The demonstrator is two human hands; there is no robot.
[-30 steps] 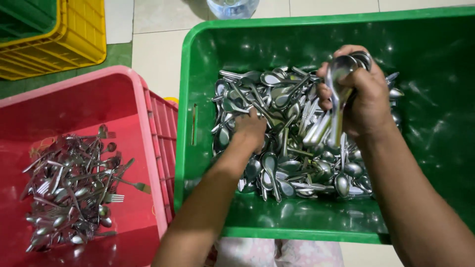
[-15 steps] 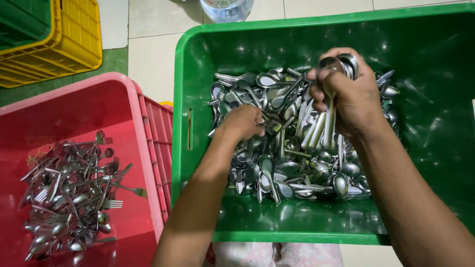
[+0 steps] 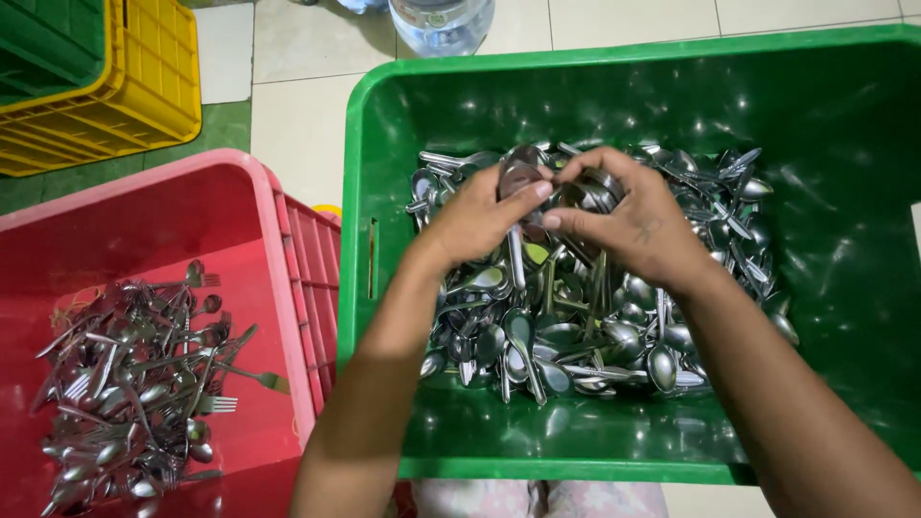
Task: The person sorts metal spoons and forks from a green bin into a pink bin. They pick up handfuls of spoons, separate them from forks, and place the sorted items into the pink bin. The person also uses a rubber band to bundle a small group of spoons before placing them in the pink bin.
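Note:
Both hands hover over a heap of metal spoons [image 3: 576, 326] lying in a green plastic crate [image 3: 384, 115]. My left hand [image 3: 475, 216] pinches one spoon [image 3: 516, 197] by its bowl, handle hanging down. My right hand [image 3: 638, 225] is closed round a bunch of spoons [image 3: 595, 187], whose bowls stick out at the top of the fist. The fingertips of the two hands meet above the heap.
A red crate [image 3: 278, 249] at the left holds a pile of forks and spoons [image 3: 134, 374]. A yellow crate [image 3: 144, 86] with a green one inside stands at the top left. A clear water bottle [image 3: 441, 24] stands on the tiled floor behind the green crate.
My left hand lifted a spoon out of the heap and brought it up to my right hand, which came left and down with its bunch.

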